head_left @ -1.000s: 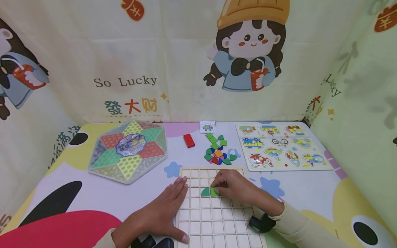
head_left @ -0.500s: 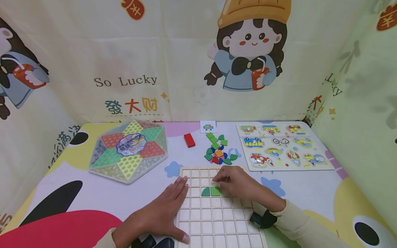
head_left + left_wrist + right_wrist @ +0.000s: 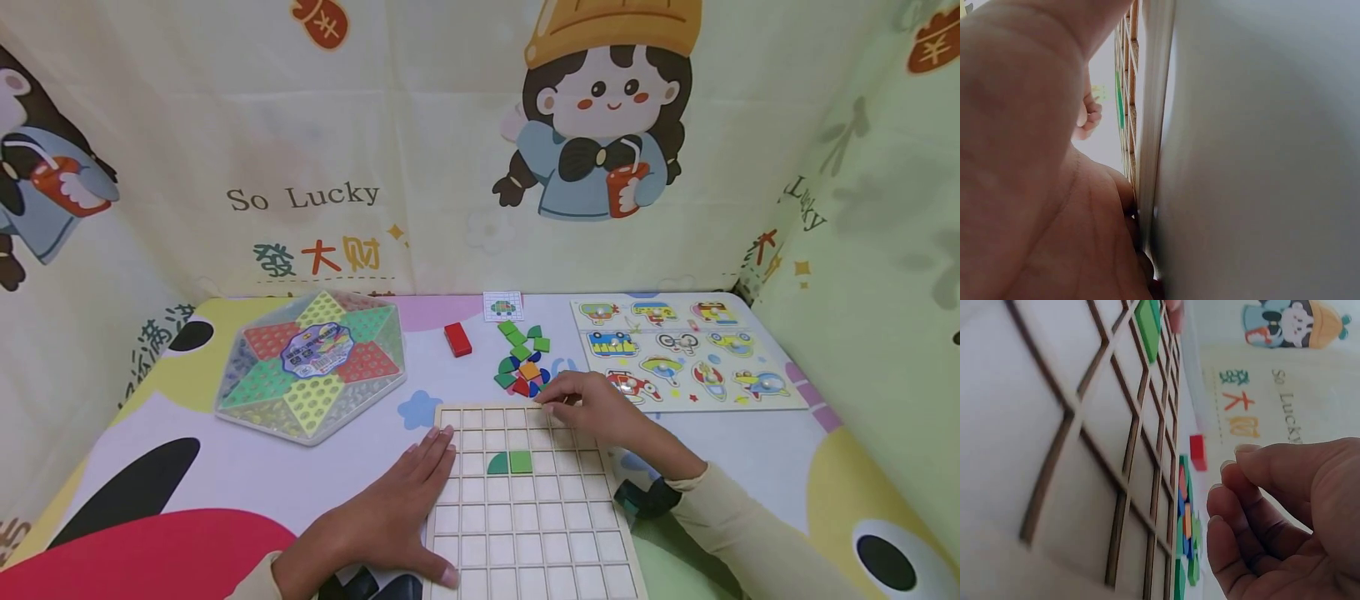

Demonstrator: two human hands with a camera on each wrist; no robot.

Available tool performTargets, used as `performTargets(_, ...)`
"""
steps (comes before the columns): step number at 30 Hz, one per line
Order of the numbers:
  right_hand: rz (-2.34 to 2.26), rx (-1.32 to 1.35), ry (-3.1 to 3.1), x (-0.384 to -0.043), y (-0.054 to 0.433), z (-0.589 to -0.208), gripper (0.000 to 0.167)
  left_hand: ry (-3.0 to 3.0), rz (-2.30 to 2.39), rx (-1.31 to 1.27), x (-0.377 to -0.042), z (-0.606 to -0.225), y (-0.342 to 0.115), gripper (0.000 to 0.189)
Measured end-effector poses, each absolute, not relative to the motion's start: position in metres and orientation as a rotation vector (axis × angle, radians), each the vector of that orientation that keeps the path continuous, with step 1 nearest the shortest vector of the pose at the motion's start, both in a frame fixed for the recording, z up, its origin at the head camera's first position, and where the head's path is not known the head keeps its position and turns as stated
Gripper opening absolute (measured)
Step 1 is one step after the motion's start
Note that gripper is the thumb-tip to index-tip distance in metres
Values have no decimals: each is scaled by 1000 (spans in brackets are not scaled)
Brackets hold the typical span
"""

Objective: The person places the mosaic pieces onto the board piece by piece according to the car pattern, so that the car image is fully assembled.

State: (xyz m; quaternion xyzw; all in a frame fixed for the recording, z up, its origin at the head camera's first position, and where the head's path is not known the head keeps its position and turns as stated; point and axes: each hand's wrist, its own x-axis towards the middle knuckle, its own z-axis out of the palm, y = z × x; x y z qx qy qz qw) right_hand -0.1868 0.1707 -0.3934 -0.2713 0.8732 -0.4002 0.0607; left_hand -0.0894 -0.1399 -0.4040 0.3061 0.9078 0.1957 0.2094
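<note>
A wooden grid board [image 3: 521, 521] lies in front of me. My left hand [image 3: 397, 500] rests along its left edge, fingers straight and thumb apart; its palm fills much of the left wrist view. A dark green quarter-circle piece [image 3: 498, 464] and a light green square piece [image 3: 521, 462] sit side by side in two cells. Over the board's far right part is my right hand [image 3: 596, 408], fingers loosely bent. In the right wrist view nothing shows between thumb and fingertips. Just beyond lies a pile of small coloured pieces [image 3: 528, 371], green, blue, red and orange.
A red block [image 3: 457, 340] and a small card [image 3: 502, 307] with a green car pattern lie behind the board. At the back left is a hexagonal clear box [image 3: 310, 367]. A vehicle puzzle board [image 3: 690, 354] lies at the right. Patterned cloth walls surround the table.
My right hand has let go of the green square, which now lies in its cell beside the quarter circle. That hand has moved away toward the pile. The left hand has stayed put.
</note>
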Motion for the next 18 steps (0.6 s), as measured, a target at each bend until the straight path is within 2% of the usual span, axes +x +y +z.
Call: performTargets(18, -1171, -569, 2833, -210, 194, -399, 16, 2517, 553, 852, -89, -404, -140, 129)
